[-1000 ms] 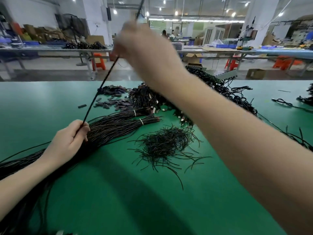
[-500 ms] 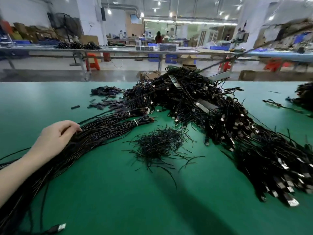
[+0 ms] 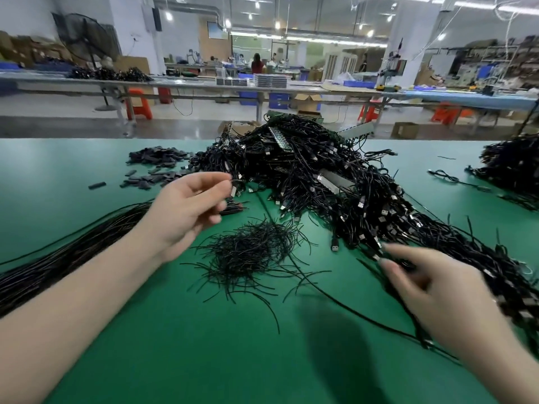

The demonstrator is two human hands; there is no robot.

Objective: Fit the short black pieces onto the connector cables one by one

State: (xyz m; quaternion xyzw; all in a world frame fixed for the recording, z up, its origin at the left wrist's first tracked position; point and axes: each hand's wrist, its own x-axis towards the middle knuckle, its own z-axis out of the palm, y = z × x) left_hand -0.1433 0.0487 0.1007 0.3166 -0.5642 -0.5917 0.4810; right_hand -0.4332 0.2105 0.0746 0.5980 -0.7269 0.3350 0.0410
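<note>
Over the green tabletop, the left hand hovers with loosely curled fingers, holding nothing. The blurred right hand reaches relaxed-fingered into the connector cables heaped at centre. The short black pieces lie scattered far left.

On the green table, the left hand hovers with loosely curled fingers beside the cable heap. The blurred right hand touches the heap's near edge. Short black pieces lie far left, thin ties between the hands.
</note>
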